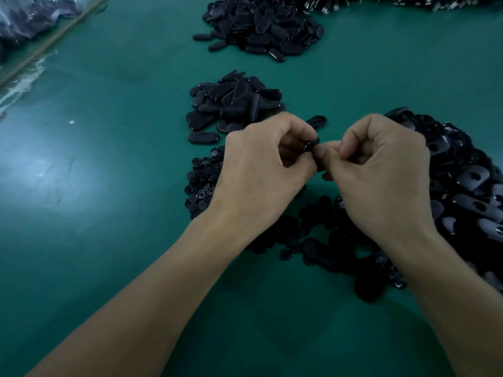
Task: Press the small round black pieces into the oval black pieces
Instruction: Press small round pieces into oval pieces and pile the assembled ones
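Pinching one black oval piece (312, 145) between them just above the green table (109, 186), the left hand (268, 159) steadies it while the right hand (381, 170) seems to thumb a round piece in, with piles of ovals (234, 104) and round pieces (201, 183) close by.

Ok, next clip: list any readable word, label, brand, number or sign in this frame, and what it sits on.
None: no readable text anywhere in the head view.
Black pieces in the piles: glossy, no marking legible.
Piece pinched between the left hand and right hand: mostly hidden, no text visible.
Plastic bag at the top left: blurred, nothing readable.
Green table: no label.
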Demonstrator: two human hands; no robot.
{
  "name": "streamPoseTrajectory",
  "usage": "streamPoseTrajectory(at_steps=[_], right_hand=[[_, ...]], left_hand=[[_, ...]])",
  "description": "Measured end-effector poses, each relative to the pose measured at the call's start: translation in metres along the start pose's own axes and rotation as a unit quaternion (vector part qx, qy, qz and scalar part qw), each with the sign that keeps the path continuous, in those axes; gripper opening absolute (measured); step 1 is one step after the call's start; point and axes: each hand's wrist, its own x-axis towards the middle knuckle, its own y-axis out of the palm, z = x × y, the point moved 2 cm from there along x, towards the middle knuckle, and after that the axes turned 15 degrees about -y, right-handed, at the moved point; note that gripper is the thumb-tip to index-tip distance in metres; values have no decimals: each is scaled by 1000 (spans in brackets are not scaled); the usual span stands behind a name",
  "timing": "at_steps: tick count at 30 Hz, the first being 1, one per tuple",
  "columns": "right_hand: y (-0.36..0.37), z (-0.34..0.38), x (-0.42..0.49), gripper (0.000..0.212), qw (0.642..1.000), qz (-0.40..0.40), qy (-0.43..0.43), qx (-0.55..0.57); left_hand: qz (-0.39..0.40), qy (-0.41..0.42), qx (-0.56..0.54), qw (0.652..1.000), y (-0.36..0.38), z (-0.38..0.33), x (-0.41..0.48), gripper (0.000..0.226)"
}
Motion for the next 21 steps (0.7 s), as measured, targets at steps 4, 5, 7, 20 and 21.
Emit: streamPoseTrajectory(at_steps=[4,5,7,20,21], right_hand=[[2,8,-1,37,1000,16,-23,1],[2,10,-2,36,999,23,-30,1],[3,10,-2,32,999,39,-38,2],[-3,-11,9,21,989,92,-16,116],[-4,-12,10,20,987,96,-13,127]], left_hand=[[-29,14,33,999,-3,-1,0,15],[-31,15,40,999,-3,-1,1,15],[-31,18,53,998,-5,0,2,15],[68,-60,-98,991,-7,6,10,22],[75,-71,-116,988,-8,6,11,22]])
